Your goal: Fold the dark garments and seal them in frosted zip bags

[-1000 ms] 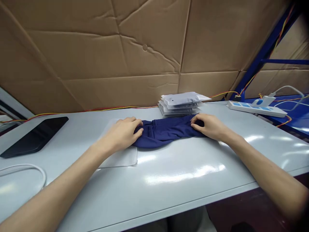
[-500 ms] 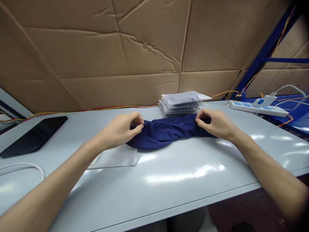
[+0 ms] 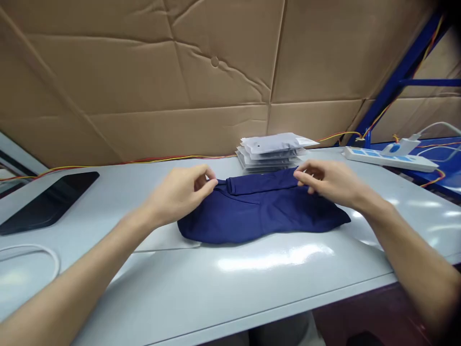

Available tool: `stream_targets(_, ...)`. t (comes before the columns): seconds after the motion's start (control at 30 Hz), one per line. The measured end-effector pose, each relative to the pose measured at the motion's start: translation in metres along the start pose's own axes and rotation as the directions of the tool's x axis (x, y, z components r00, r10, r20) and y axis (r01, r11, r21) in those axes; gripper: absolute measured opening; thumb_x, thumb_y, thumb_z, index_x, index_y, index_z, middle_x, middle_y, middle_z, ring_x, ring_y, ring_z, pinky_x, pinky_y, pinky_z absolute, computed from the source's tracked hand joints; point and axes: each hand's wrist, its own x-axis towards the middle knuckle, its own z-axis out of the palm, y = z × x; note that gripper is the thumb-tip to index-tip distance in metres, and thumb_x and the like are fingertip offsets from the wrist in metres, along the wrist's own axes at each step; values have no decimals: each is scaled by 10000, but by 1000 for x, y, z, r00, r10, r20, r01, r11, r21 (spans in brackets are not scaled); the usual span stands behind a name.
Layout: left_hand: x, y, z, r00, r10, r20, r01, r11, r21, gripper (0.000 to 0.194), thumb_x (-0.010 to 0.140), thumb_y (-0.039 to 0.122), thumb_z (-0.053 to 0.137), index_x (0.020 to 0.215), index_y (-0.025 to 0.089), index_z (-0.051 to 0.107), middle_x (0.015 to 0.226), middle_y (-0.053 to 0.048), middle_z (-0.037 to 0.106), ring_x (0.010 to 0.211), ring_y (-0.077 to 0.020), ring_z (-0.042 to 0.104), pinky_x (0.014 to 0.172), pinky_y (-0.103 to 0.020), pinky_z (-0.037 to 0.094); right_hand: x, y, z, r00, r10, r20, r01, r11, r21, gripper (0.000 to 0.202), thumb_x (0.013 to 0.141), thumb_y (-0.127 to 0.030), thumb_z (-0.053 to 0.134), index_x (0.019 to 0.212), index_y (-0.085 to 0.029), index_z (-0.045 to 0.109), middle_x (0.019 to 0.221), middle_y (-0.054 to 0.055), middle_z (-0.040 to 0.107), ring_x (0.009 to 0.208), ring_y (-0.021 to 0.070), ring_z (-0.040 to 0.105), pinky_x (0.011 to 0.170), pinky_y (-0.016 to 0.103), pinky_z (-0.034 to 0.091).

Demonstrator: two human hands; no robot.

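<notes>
A navy blue garment (image 3: pixel 259 211) lies spread on the table, with a folded-over band along its far edge and a curved seam near its left end. My left hand (image 3: pixel 185 194) pinches the band's left end between thumb and fingers. On the far right side, my right hand (image 3: pixel 324 182) is closed with thumb and fingertips on the band's right end. Part of a flat white bag (image 3: pixel 162 240) shows under the garment's left end and my left wrist. Just behind the garment sits a stack of packed grey plastic bags (image 3: pixel 270 151).
A black tablet-like device (image 3: pixel 50 202) lies at the left, with a white cable (image 3: pixel 54 259) nearer me. At the right back is a power strip (image 3: pixel 391 158) with a plugged-in charger. Cardboard (image 3: pixel 216 96) walls off the table's (image 3: pixel 252 293) back.
The garment was bunched into a narrow strip and now spreads toward me, its lower part flat on the table. Both hands stay at its far edge, having moved only slightly.
</notes>
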Motion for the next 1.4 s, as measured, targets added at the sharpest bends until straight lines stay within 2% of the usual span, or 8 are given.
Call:
stream_targets(0.17,6,-14,23,981,178,71,-190,960,208,340,960,403,454,1195,227,627,1248,-69,656,1190,-266,571,993,-393,462,9,14,21,981,-194,-26,184,961,-206,179,888,-373,584,948,-241,690,1044,60,749,985,273,675,863,407,524)
stream_targets(0.3,5,-16,22,978,129,164,-164,962,218,350,978,401,417,1185,228,640,1200,-64,682,1113,-258,616,948,-390,482,11,21,27,979,-200,41,205,962,-181,184,878,-326,576,997,-241,686,1106,60,734,1042,267,664,924,408,515)
stream_targets(0.6,1,-3,9,993,-65,97,30,945,326,348,974,468,398,1082,245,643,1012,-55,733,911,-289,665,712,-381,480,7,9,30,942,-302,149,314,947,-65,210,871,-353,613,1039,-257,693,1105,55,702,1062,255,632,953,409,500)
stream_targets(0.73,0,-5,13,985,167,32,-169,944,285,367,960,487,459,1112,213,651,1127,-74,691,1047,-277,618,864,-398,484,6,5,28,931,-323,169,338,939,-64,199,891,-357,590,1012,-248,703,1067,58,698,1038,254,630,933,402,490)
stream_targets(0.83,0,-7,19,943,306,128,-328,915,236,375,951,514,503,1135,231,667,1179,-57,674,1101,-260,589,945,-397,462,6,5,29,928,-336,158,350,935,-66,184,894,-335,573,975,-244,711,1045,59,700,1010,250,633,917,392,482)
stream_targets(1.23,-1,8,12,928,309,207,-361,883,301,206,887,389,554,913,227,679,939,-27,692,903,-237,606,867,-398,434,8,-4,28,966,-252,54,254,967,-38,92,854,-237,542,883,-234,630,917,24,730,844,211,665,784,333,499)
stream_targets(1.3,1,7,13,945,293,145,-325,889,323,181,890,341,529,881,222,665,904,-26,700,882,-234,616,853,-394,439,16,-7,27,964,-262,56,265,962,-69,119,873,-246,534,918,-233,644,914,32,734,831,217,671,775,342,508)
stream_targets(1.4,5,2,14,963,210,-171,-134,918,373,222,927,287,456,964,201,656,964,-54,722,916,-253,629,842,-399,457,28,-13,26,932,-321,-170,267,922,-279,183,913,-247,512,1011,-215,664,1012,98,713,979,284,648,890,427,492)
